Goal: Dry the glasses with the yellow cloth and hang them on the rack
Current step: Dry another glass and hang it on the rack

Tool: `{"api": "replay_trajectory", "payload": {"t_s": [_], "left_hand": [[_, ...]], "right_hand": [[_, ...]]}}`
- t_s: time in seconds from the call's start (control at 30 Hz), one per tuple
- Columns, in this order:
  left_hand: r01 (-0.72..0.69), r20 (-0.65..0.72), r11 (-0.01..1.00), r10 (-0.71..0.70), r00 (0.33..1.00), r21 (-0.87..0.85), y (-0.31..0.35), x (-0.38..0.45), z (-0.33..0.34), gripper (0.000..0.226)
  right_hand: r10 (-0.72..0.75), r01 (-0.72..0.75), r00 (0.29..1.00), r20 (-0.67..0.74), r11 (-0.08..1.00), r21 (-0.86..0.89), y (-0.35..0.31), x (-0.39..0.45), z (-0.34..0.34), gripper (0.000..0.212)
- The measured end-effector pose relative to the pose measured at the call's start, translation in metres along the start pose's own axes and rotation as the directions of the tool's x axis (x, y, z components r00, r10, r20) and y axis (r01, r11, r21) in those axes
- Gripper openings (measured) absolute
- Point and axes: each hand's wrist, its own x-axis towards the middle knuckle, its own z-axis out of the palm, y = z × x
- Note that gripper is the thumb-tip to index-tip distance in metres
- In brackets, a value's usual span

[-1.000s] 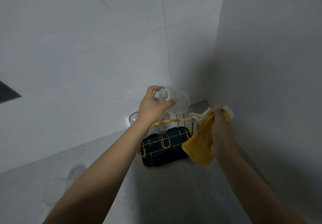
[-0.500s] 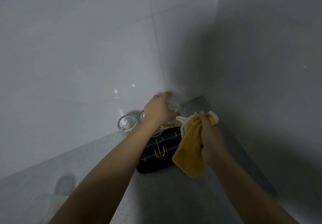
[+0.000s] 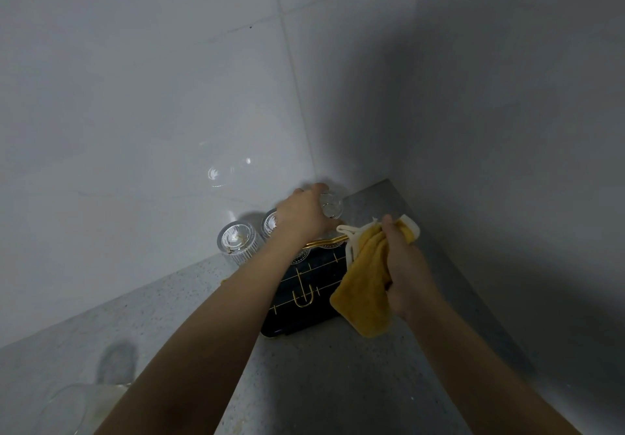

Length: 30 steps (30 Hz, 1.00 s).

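- Here's the glass [image 3: 332, 205], clear and ribbed, turned base-up over the far end of the rack, right in the corner where the two walls meet.
- The left hand [image 3: 306, 215] is wrapped over it, fingers curled round its top and side, so most of the glass is hidden behind the knuckles.
- Below that, the rack [image 3: 306, 294]: a dark tray with gold wire pegs and a gold handle bar [image 3: 326, 242] across its far edge, sitting on the table [image 3: 189, 302].
- Whether the held glass is seated on a peg or just above one, I cannot tell from this angle.
- Two more ribbed glasses are upside down at the rack's left side: a second glass [image 3: 270, 225] half-covered by the left wrist, and a third glass [image 3: 236, 242] furthest left, close to the white tiled wall [image 3: 152, 96].
- Over on the right, the right hand [image 3: 404, 265] clutches the yellow cloth [image 3: 365, 286], bunched in the fist and hanging down over the rack's right edge, its white trim poking out at the top.
- Down at the lower left, another clear glass [image 3: 64, 407] stands on the table, blurred and partly cut off by the frame.
- The grey wall [image 3: 507, 130] on the right lies in shadow.
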Motion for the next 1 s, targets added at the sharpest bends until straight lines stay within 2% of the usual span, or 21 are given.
{"api": "replay_trajectory", "payload": {"t_s": [0.4,0.5,0.6,0.7,0.77,0.83,0.9,0.97,1.0], "left_hand": [[-0.002,0.065,0.997,-0.003,0.998,0.075,-0.001,0.008,0.004,0.084],[-0.021,0.081,0.999,0.017,0.997,0.049,-0.003,0.007,0.003,0.087],[-0.026,0.082,0.998,0.031,0.996,-0.063,-0.003,0.001,-0.004,0.082],[-0.055,-0.045,0.990,0.050,0.998,-0.128,-0.004,-0.020,-0.015,0.054],[-0.108,-0.137,0.949,0.069,0.988,-0.297,-0.003,-0.046,-0.023,0.030],[-0.173,-0.112,0.854,0.135,0.984,-0.490,-0.002,-0.082,-0.031,0.019],[-0.197,-0.015,0.782,0.234,0.972,-0.592,-0.002,-0.118,-0.038,0.024],[-0.160,0.034,0.718,0.247,0.968,-0.677,-0.009,-0.150,-0.037,0.029],[-0.147,0.028,0.680,0.239,0.970,-0.718,-0.015,-0.162,-0.035,0.040]], "right_hand": [[0.008,-0.008,1.000,-0.017,1.000,0.021,0.006,0.005,0.001,0.041],[0.005,-0.004,1.000,-0.011,1.000,0.026,0.007,0.006,0.000,0.041],[0.005,-0.005,1.000,-0.011,1.000,0.030,0.006,0.004,0.000,0.040],[-0.004,0.004,1.000,0.016,1.000,0.016,0.007,-0.006,0.000,0.047],[-0.006,0.006,0.999,0.052,1.000,-0.004,0.008,-0.015,-0.001,0.054],[-0.033,0.034,0.994,0.100,0.999,-0.012,0.009,-0.028,0.000,0.048],[-0.077,0.077,0.982,0.172,0.997,0.007,0.010,-0.040,0.001,0.039],[-0.129,0.134,0.964,0.233,0.991,-0.008,0.013,-0.055,0.006,0.042],[-0.154,0.160,0.956,0.248,0.987,-0.003,0.016,-0.063,0.010,0.045]]}}
